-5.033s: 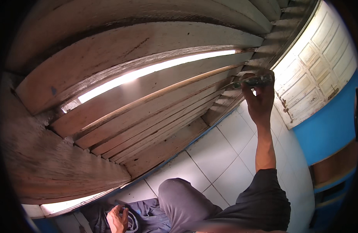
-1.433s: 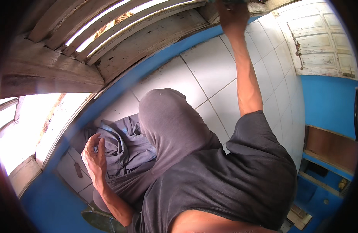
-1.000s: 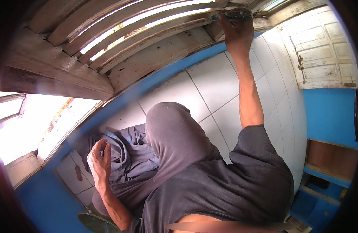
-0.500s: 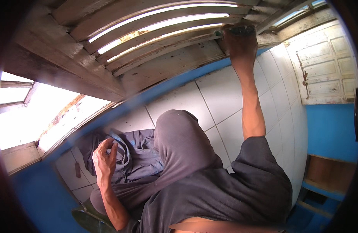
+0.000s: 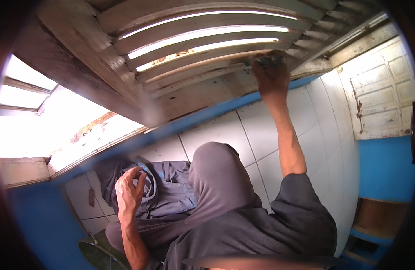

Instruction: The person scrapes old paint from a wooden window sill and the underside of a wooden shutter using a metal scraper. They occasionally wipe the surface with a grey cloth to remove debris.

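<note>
Stretched far forward, my right hand (image 5: 271,76) is pressed toward the lower part of a louvred wooden shutter (image 5: 207,54). Its fingers are closed round a dark, partly greenish thing (image 5: 269,59) that is too blurred and shadowed to name. My left hand (image 5: 129,189) hangs over a crumpled grey-blue cloth (image 5: 169,186) beside my bent leg. Its fingers curl loosely, the thumb stands apart, and nothing shows in them.
White tiles cover the floor under the blue-edged frame (image 5: 207,107). A worn white panelled door or shutter (image 5: 382,90) stands at the right, above a blue wall. At lower left lie a small brown thing (image 5: 91,197) and a dark green rounded object (image 5: 97,252).
The whole view has shifted, so the shutter and my legs sit lower. My right hand has come somewhat lower along the shutter, still gripping the dark thing. My left hand keeps its loose pose.
</note>
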`<state>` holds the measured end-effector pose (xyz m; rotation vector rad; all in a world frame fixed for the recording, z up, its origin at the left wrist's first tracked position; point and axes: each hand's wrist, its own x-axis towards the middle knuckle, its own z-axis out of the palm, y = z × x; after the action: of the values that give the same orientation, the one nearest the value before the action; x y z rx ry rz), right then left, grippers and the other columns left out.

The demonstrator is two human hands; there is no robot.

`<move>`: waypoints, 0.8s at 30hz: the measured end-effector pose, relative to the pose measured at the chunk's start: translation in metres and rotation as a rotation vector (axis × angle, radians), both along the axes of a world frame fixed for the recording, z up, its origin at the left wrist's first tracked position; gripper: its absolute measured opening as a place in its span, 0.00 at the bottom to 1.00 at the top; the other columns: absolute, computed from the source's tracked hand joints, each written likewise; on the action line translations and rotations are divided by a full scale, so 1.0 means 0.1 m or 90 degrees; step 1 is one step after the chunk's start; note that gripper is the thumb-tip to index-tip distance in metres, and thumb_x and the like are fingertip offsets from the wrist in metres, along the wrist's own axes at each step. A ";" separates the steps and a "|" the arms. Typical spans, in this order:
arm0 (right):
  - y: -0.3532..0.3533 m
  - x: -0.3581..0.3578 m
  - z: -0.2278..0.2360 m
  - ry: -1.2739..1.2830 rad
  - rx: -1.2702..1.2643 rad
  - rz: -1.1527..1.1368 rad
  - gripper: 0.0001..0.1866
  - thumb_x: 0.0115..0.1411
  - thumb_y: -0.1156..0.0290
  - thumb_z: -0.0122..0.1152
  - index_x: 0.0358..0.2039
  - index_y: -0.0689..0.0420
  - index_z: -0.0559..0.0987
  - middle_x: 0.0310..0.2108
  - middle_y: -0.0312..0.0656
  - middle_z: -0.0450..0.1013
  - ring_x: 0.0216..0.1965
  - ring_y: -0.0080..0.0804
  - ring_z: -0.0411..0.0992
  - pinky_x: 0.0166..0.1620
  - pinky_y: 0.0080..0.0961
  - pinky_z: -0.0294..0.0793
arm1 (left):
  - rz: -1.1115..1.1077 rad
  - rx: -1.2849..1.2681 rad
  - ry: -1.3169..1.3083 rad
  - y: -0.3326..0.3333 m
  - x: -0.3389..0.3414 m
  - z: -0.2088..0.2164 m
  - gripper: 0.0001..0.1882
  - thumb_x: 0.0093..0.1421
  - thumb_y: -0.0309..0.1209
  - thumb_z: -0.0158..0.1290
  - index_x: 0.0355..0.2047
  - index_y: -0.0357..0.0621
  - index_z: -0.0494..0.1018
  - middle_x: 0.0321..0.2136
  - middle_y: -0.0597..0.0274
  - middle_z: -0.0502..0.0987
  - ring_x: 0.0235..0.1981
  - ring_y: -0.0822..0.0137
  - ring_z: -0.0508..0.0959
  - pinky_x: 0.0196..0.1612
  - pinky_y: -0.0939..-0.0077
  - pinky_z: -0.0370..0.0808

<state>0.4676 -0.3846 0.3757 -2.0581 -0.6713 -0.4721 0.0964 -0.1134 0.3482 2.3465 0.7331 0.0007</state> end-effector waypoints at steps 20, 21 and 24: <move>0.21 -0.24 -0.03 0.008 0.069 0.063 0.15 0.58 0.82 0.67 0.45 0.62 0.75 0.38 0.40 0.75 0.41 0.27 0.75 0.44 0.26 0.77 | -0.024 0.032 -0.085 0.01 -0.02 -0.13 0.11 0.59 0.29 0.62 0.40 0.37 0.81 0.33 0.49 0.83 0.36 0.47 0.83 0.44 0.60 0.77; 0.24 -0.26 -0.04 0.006 0.112 0.058 0.12 0.58 0.80 0.68 0.42 0.61 0.78 0.38 0.42 0.77 0.40 0.30 0.76 0.45 0.28 0.76 | -0.027 0.028 -0.085 0.01 -0.01 -0.13 0.11 0.59 0.29 0.62 0.40 0.37 0.81 0.33 0.50 0.83 0.36 0.47 0.83 0.44 0.60 0.77; 0.38 -0.31 0.05 -0.033 0.143 0.038 0.08 0.56 0.76 0.69 0.37 0.61 0.83 0.37 0.45 0.80 0.38 0.38 0.78 0.45 0.33 0.76 | -0.025 0.026 -0.080 0.03 -0.02 -0.15 0.11 0.59 0.29 0.63 0.40 0.37 0.81 0.33 0.50 0.84 0.36 0.48 0.83 0.44 0.61 0.77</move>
<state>0.4362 -0.3471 0.3808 -1.8162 -0.6768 -0.5432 0.0940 -0.1102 0.3336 2.3747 0.6306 0.1456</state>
